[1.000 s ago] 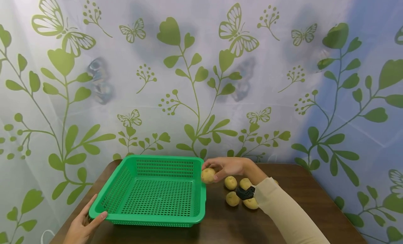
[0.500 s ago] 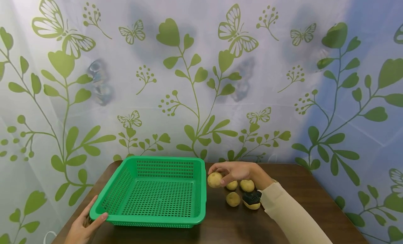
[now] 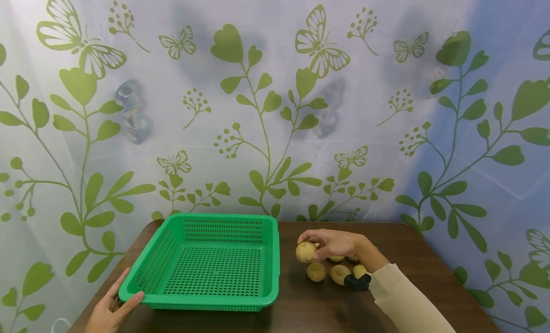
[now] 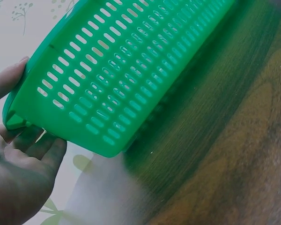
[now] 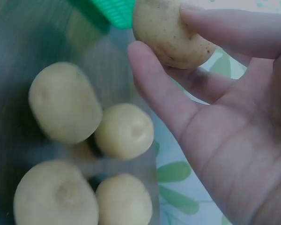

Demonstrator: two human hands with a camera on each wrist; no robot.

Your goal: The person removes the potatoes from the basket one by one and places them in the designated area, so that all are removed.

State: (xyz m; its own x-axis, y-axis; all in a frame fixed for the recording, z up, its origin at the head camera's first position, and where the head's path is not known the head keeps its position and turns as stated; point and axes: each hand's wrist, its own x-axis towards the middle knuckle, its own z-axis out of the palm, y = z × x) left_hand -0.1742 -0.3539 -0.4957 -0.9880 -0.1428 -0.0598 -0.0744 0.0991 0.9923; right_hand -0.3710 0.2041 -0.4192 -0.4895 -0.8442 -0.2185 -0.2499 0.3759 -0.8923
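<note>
A green plastic basket (image 3: 215, 302) with slotted walls stands on the table's left half, its inside bare. My left hand (image 3: 109, 306) grips its near left corner; in the left wrist view the thumb lies on the rim and the fingers curl beneath it. My right hand (image 3: 333, 243) pinches a potato (image 3: 305, 252) between thumb and fingers, to the right of the basket. Below that hand, several more potatoes (image 3: 316, 272) lie grouped on the table, partly hidden by the hand and wrist. The right wrist view shows the held potato (image 5: 168, 37) above them.
The brown wooden table (image 3: 301, 309) backs onto a pale curtain (image 3: 275, 108) printed with green leaves and butterflies. A black camera mount (image 3: 358, 282) on the right wrist overlaps the potatoes in the head view.
My right hand has moved right and slightly toward me, away from the basket's rim, with the potato still in its fingers. The left hand stays at the basket's corner.
</note>
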